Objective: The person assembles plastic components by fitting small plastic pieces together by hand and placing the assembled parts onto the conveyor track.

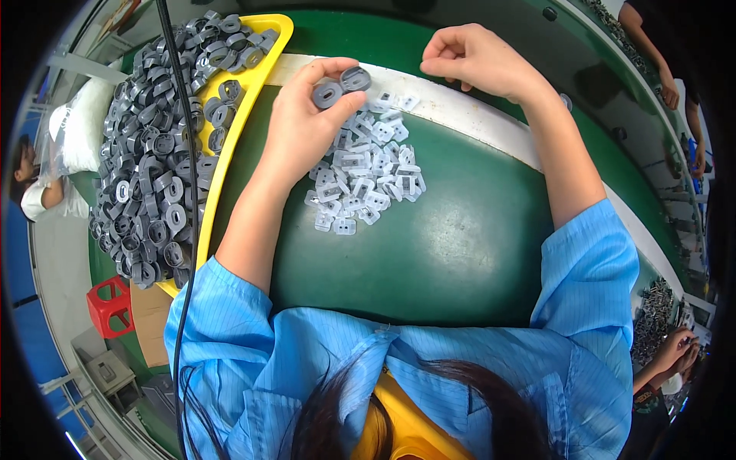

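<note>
Pinching two grey rings [328,96] in the left hand [300,115], just beside the clear pieces [368,165]. Curling the right hand [484,65], well apart, maybe around nothing. Might drop a ring onto those pieces by gripping loosely.

Right hand [484,64]: fingertips curled under; I can't make out whether they pinch anything. Left hand [301,113]: some fingers out of sight behind its grip on two gray round parts [328,94]. Yellow tray [236,142]: floor mostly buried. Far right: co-worker's arm [649,47], cut off by the view's dark rim.
</note>
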Tool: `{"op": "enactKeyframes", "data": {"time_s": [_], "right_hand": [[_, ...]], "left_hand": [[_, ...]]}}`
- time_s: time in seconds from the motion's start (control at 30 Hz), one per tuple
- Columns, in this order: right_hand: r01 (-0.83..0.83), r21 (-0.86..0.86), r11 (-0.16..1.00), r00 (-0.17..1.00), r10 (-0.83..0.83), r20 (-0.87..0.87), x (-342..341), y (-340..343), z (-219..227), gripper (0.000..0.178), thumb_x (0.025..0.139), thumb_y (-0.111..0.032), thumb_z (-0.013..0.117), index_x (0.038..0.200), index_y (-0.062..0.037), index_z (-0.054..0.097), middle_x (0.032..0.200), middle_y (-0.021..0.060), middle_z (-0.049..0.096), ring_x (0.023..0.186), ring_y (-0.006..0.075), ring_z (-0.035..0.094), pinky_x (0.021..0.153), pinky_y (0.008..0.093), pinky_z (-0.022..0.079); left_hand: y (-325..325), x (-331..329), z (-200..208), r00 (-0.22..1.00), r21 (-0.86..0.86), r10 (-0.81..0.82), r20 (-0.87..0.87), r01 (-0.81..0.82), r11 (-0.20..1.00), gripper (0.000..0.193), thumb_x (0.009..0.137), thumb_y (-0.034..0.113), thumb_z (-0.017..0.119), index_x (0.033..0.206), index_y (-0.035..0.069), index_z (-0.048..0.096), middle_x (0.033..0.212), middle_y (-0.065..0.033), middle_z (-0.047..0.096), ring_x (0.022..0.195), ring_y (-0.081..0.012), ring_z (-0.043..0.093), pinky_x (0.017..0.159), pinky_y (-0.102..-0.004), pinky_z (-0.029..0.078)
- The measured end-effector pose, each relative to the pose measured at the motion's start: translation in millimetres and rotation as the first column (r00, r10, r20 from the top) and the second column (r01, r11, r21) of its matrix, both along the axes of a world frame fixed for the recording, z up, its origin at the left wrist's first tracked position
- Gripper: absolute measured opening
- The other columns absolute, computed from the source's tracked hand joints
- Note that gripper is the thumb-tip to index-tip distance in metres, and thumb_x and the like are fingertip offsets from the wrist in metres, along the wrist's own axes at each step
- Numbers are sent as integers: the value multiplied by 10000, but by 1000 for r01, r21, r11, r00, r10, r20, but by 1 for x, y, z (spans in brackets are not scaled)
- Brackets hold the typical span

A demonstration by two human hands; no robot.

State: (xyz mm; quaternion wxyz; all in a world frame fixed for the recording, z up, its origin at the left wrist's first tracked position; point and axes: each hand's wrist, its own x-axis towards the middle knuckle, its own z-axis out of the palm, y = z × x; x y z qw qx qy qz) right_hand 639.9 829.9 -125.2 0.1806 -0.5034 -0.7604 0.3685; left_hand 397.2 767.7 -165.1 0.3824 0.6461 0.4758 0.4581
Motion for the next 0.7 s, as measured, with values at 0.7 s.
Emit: {"op": "enactKeyframes", "data": {"time_s": [0.7], "right_hand": [[-126, 142, 982, 989, 136, -65, -36, -47, 30, 166, 770, -155, 684, 806, 7, 678, 779, 151, 669, 724, 222, 661, 673, 310, 516]], "left_hand": [[-19, 6, 17, 975, 159, 171, -143, -148, 976, 333, 739, 68, 739, 1032, 14, 588, 900, -85, 671, 743, -145, 651, 703, -263, 511]]}}
